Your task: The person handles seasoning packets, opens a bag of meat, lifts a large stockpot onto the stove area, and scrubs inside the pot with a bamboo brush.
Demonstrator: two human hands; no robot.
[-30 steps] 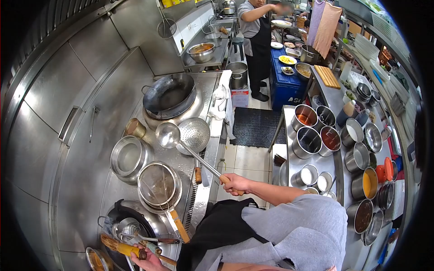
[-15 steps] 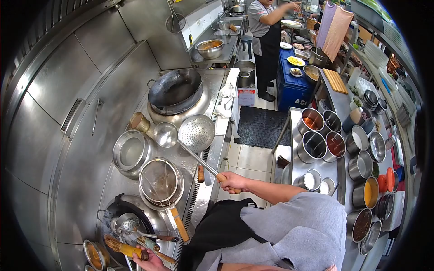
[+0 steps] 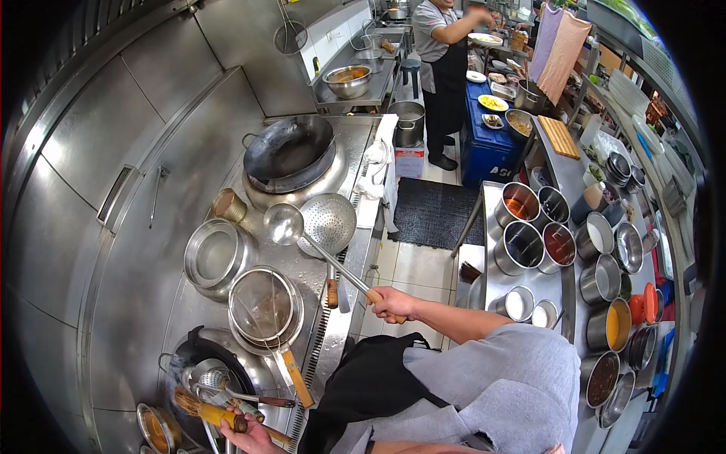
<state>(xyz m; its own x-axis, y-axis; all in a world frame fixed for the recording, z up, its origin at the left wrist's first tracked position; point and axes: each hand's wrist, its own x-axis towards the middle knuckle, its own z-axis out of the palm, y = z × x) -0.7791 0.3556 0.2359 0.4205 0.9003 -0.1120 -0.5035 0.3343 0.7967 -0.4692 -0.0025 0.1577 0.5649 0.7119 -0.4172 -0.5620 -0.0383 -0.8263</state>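
My right hand point(image 3: 393, 304) is closed round the wooden grip of a long steel ladle point(image 3: 340, 266). The ladle's bowl is off to the left, overlapping the edge of a perforated skimmer point(image 3: 330, 219) in my view. Low in the picture, my left hand point(image 3: 249, 437) grips a wok brush point(image 3: 215, 413) by its yellow handle, bristles pointing left. Beside that hand, several utensils, including a small perforated ladle point(image 3: 216, 378), rest in a dark wok point(image 3: 198, 349) with some steam or smoke at its left. A wood-handled strainer point(image 3: 261, 303) sits over a pot in between.
An empty-looking large wok point(image 3: 291, 155) stands on the far burner. A water-filled pot point(image 3: 215, 257) and a tin can point(image 3: 228, 204) are at the left. Sauce pots point(image 3: 519, 246) line the right counter. Another person point(image 3: 442, 76) in a black apron stands at the back.
The ladle's bowl has shifted slightly right, nearer the skimmer, and the view has moved a little. The brush stays in my left hand. The other person's raised hand has moved.
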